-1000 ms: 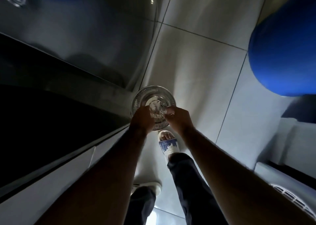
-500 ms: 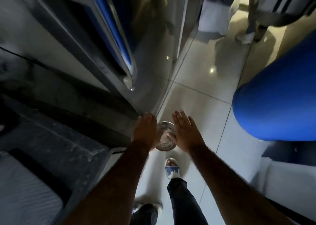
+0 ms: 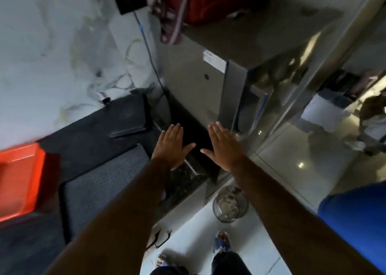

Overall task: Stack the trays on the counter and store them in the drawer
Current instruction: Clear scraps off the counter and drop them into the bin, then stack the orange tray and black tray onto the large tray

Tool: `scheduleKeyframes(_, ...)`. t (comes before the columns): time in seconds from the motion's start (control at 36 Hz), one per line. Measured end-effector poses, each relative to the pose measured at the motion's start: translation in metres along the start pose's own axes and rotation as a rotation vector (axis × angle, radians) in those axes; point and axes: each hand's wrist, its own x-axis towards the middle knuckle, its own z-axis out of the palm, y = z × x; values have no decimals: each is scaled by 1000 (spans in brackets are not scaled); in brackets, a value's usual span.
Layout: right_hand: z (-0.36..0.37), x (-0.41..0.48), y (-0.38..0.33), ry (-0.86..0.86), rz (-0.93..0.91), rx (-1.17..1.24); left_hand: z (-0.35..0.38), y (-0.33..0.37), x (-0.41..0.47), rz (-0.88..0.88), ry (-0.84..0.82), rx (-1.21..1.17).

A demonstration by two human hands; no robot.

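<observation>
My left hand [image 3: 171, 147] and my right hand [image 3: 224, 147] are raised flat over the end of the dark counter [image 3: 87, 137], fingers spread, holding nothing. A dark grey textured tray [image 3: 104, 187] lies on the counter under my left forearm. A smaller black tray [image 3: 129, 116] rests against the marble wall farther back. An orange-red tray [image 3: 18, 178] sits at the left edge. A glass dish [image 3: 230, 205] stands on the white floor below my right forearm, apart from both hands. No drawer is visible.
A steel fridge [image 3: 200, 80] stands just beyond the counter end, with a red bag [image 3: 219, 1] on top. A blue barrel [image 3: 355, 222] is at the right. A black cable [image 3: 148, 45] runs down the wall. My feet [image 3: 222, 241] are on the floor tiles.
The glass dish that both hands held a second ago now rests on the floor. My hands have let go and risen to counter height, and my view has swung up to the counter.
</observation>
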Motion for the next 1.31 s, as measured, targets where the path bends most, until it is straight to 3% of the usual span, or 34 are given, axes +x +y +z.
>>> scheduleKeyframes(0.33,-19,94,-177,-14,-449,-75,-54,-183,-120,-476,139,-64)
scheduleKeyframes(0.47,-5,108,-236,-26,-530,-31,-51,-228,-171,-633,156,-120)
scheduleKeyframes(0.53,8,106,-246,-115,-491,29,-40,-240,-188,-682,120,-127)
scheduleKeyframes(0.61,33,96,-248,-294,-209,207,-10,-253,-215,-828,-13,-225)
scheduleKeyframes(0.72,65,83,-236,-429,23,133,37,-248,-261,-1120,-141,-448)
scheduleKeyframes(0.81,82,73,-224,-509,50,51,61,-237,-282,-1217,-149,-472)
scheduleKeyframes(0.97,88,65,-207,-483,53,-29,73,-232,-294,-1334,-96,-458)
scheduleKeyframes(1.11,77,79,-205,-679,49,-69,60,-233,-304,-1283,-228,-514)
scheduleKeyframes(1.22,74,102,-213,-864,118,-31,53,-241,-317,-1240,-307,-642)
scheduleKeyframes(1.31,65,124,-237,-799,77,-7,51,-263,-330,-1347,-214,-809)
